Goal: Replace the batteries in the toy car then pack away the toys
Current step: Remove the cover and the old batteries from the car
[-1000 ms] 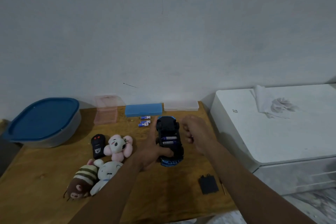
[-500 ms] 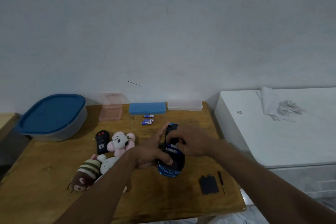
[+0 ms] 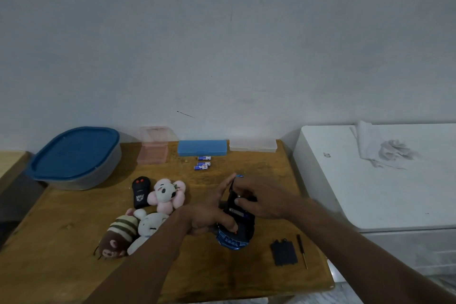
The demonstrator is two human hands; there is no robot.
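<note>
The blue and black toy car [image 3: 235, 236] lies upside down on the wooden table [image 3: 74, 266], its battery bay open with batteries showing. My left hand [image 3: 209, 212] holds the car's left side, thumb curled over its underside. My right hand [image 3: 259, 198] is over the bay, fingers curled down onto a battery in it. The black battery cover [image 3: 283, 252] and a small screwdriver [image 3: 302, 250] lie to the right. Three loose batteries [image 3: 202, 163] lie near the blue case [image 3: 202, 147].
A black remote [image 3: 140, 191] and three plush toys [image 3: 153, 217] lie to the left. A blue-lidded tub [image 3: 74, 155], a pink box [image 3: 153, 148] and a clear case [image 3: 253, 145] stand along the wall. A white appliance [image 3: 370, 192] with a cloth borders the table's right edge.
My right hand came down from a raised fist beside the car onto the battery bay. My left hand stayed on the car, which tilted slightly toward the right.
</note>
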